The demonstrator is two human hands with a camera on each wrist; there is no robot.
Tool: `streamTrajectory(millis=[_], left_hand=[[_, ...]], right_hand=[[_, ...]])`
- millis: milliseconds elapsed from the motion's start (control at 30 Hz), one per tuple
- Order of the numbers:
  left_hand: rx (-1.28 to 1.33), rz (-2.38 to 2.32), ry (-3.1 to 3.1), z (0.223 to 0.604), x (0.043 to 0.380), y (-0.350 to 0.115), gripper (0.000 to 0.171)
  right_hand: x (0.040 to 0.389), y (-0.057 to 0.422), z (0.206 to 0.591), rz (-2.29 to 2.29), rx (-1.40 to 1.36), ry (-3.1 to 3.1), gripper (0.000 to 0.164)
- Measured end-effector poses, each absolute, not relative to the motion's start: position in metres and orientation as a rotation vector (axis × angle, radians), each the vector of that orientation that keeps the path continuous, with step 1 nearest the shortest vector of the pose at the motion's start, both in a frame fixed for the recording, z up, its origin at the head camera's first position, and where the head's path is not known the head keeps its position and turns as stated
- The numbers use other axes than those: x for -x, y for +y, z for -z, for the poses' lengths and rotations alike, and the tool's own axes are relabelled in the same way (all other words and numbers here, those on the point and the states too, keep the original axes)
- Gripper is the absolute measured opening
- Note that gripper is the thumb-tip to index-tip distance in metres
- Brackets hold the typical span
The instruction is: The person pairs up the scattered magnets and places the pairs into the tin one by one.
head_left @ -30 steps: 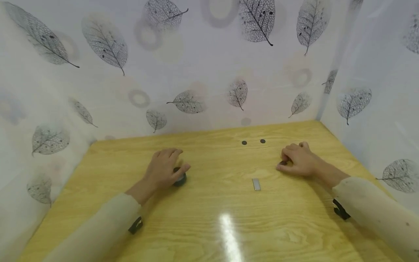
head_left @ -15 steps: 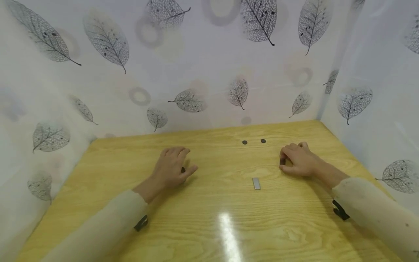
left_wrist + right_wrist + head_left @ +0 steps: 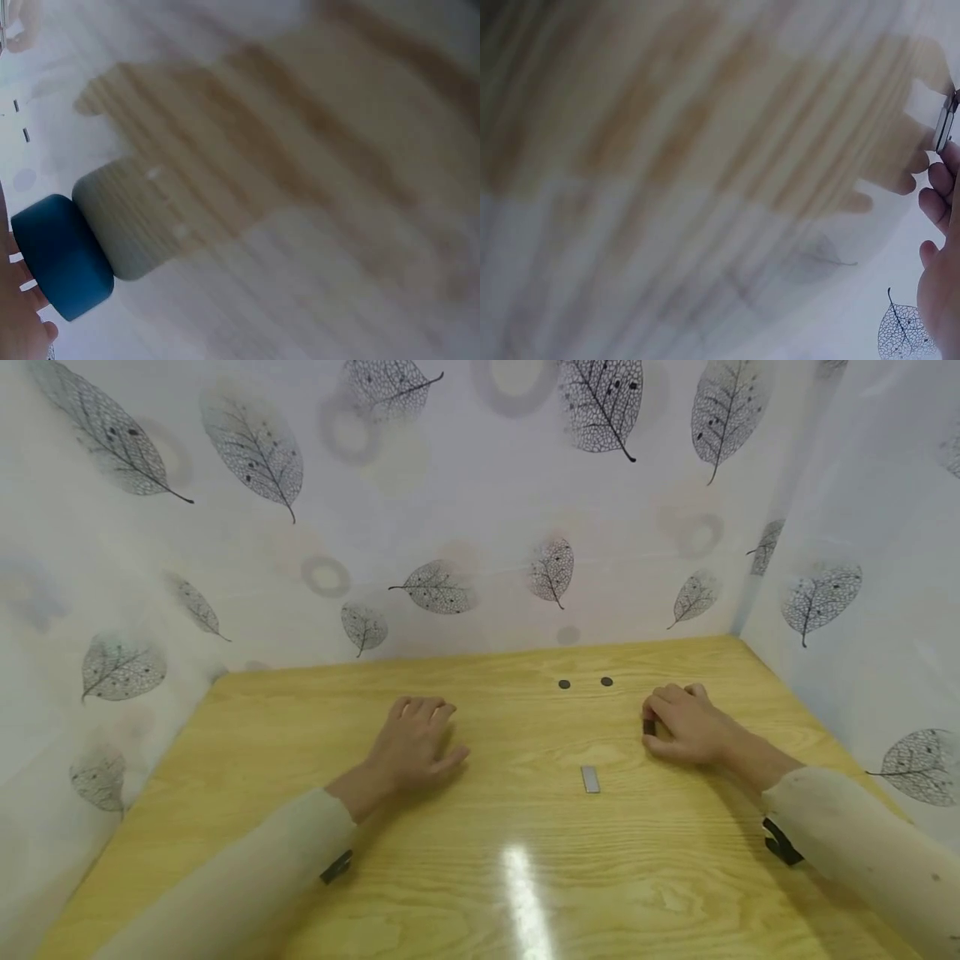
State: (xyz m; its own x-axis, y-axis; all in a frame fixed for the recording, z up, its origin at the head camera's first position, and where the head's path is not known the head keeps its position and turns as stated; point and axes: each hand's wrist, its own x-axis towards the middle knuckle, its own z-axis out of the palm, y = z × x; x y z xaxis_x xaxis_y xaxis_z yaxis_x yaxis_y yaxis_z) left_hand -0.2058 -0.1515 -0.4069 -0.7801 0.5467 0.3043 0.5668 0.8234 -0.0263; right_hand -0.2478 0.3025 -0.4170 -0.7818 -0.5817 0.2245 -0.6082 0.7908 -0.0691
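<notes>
In the head view my left hand (image 3: 415,745) lies palm-down over the table, thumb stretched out to the right. The left wrist view shows a short, dark blue cylinder (image 3: 64,257) on the glossy surface, with its paler reflection running from it. Fingers of the left hand wrap behind this cylinder; in the head view the hand hides it. My right hand (image 3: 686,727) pinches a small dark flat piece (image 3: 648,727) between thumb and forefinger. From the right wrist that piece looks thin, with a silvery edge; its exact kind I cannot tell.
Two small black discs, a left one (image 3: 564,684) and a right one (image 3: 607,681), lie near the back of the wood-grain table (image 3: 480,877). A grey rectangular plate (image 3: 590,779) lies between the hands. Leaf-printed sheets (image 3: 480,485) enclose the back and sides.
My left hand has slid right and slightly away, covering the round dark thing seen under it before. The right hand stays put; its pinched piece has turned more upright.
</notes>
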Motion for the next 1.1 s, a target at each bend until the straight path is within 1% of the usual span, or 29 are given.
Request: streamTrajectory(millis=[233,533,800,1100], left_hand=[[0.900,0.085,-2.685,0.408,0.205,-0.143,0.070],[0.965,0.048,-2.676,0.410,0.208,-0.128,0.064],[0.939,-0.031,-2.695,0.406,0.208,-0.122,0.063],[0.973,0.010,-2.694,0.408,0.211,-0.117,0.064]], right_hand=[[0.249,0.299,0.418,-0.197,-0.968,-2.780,0.018],[0.253,0.301,0.417,-0.165,-0.939,-2.810,0.018],[0.249,0.301,0.416,-0.189,-0.951,-2.801,0.017],[0.249,0.301,0.416,-0.174,-0.949,-2.814,0.019]])
